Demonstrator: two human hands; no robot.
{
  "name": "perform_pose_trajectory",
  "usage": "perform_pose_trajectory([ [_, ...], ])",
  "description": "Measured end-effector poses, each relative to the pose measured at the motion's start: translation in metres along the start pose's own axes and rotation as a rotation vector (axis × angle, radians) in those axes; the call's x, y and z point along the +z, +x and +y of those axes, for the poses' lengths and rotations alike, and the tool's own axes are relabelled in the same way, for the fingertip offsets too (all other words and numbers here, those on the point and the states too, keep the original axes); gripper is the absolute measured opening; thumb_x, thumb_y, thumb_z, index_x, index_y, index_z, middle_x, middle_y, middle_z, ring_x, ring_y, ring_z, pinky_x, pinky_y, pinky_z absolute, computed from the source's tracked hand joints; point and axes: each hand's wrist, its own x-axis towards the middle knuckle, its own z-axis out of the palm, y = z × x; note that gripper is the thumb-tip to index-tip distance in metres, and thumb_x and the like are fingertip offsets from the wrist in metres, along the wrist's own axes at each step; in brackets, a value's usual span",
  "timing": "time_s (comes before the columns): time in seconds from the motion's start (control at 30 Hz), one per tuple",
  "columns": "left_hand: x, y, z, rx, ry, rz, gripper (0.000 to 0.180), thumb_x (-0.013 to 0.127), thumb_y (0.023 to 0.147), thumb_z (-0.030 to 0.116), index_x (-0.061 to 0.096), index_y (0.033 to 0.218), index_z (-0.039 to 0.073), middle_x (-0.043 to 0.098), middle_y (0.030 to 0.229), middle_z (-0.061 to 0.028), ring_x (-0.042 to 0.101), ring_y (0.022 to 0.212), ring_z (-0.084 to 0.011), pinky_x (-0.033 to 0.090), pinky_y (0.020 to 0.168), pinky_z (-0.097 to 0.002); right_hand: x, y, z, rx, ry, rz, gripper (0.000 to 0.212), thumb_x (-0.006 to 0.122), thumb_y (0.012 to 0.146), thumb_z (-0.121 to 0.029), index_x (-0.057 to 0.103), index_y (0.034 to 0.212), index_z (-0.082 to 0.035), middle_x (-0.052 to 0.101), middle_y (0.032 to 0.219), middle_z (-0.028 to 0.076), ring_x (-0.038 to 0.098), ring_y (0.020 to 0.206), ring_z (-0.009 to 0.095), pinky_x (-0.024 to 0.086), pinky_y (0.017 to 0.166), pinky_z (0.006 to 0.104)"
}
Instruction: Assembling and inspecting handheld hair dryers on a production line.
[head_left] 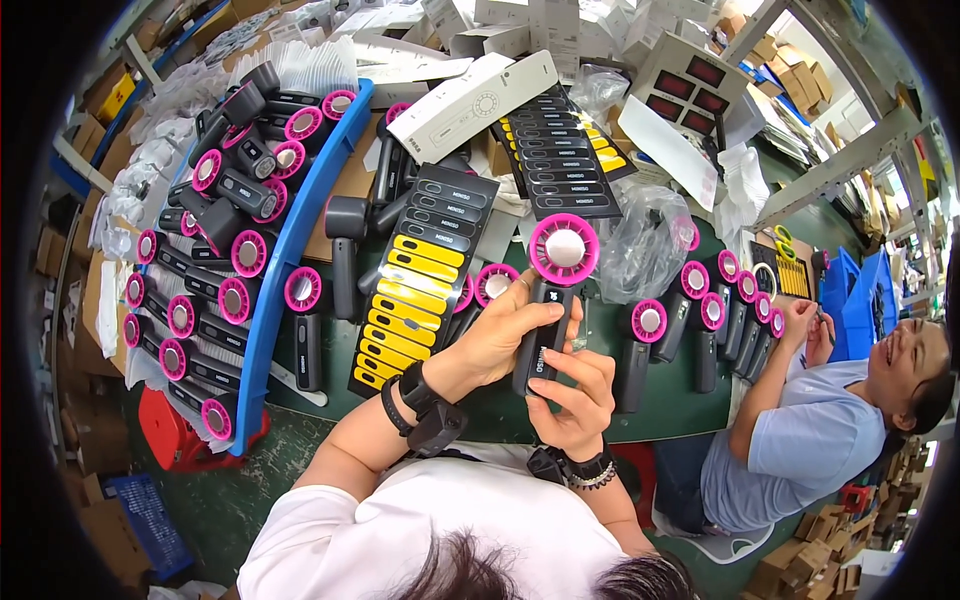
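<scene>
A dark grey handheld fan (pixel 563 250) with a pink ring and a silver centre is held up before me in both hands. My left hand (pixel 505 328) is closed round the upper handle, its thumb lying across the front. At the lower end of the handle, my right hand (pixel 575 400) pinches the sides, with fingertips against the front face. Light lettering and a small display show on that face. Just left of my hands lies a sheet of black labels (pixel 447 210), with yellow backing bared over its lower part. Another label sheet (pixel 565 160) is beyond the fan.
A blue-rimmed tray (pixel 262 345) full of similar fans stands at left. More fans (pixel 648 325) are lined up at right. A white box (pixel 470 105), a clear plastic bag (pixel 640 245) and cartons lie at the back. A co-worker (pixel 800 430) sits at the right, hands on the table.
</scene>
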Motion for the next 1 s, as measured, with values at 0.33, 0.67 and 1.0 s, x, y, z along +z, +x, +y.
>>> perform_pose_trajectory([
  [0.33,-0.003,0.005,0.002,-0.004,0.028,-0.038,0.051,0.055,0.081,0.000,0.028,0.124,0.004,0.052,0.104,-0.0106,0.055,0.090,-0.0174,0.050,0.077,-0.0330,0.000,0.003,0.005,0.001,-0.006,0.017,0.025,0.072,0.062,-0.006,0.067,0.086,-0.013,0.063,0.105,0.005,0.052,0.081,0.023,0.045,0.070,0.0312],
  [0.67,0.006,0.007,0.004,0.017,0.055,0.036,0.037,0.059,0.075,0.006,0.045,0.109,-0.001,0.053,0.095,-0.0088,0.056,0.082,-0.0167,0.050,0.076,-0.0282,-0.001,0.000,0.008,0.048,0.002,0.037,0.028,0.073,0.061,-0.005,0.068,0.086,-0.014,0.059,0.106,0.008,0.053,0.082,0.023,0.045,0.069,0.0316],
  [1.0,-0.004,0.015,0.007,0.024,0.037,-0.086,0.067,0.056,0.066,-0.005,0.028,0.126,0.005,0.050,0.108,-0.0125,0.055,0.096,-0.0216,0.048,0.087,-0.0351,0.001,-0.004,0.020,0.071,0.060,0.080,0.031,0.074,0.059,-0.005,0.069,0.087,-0.015,0.053,0.102,0.010,0.053,0.085,0.024,0.045,0.069,0.0320],
])
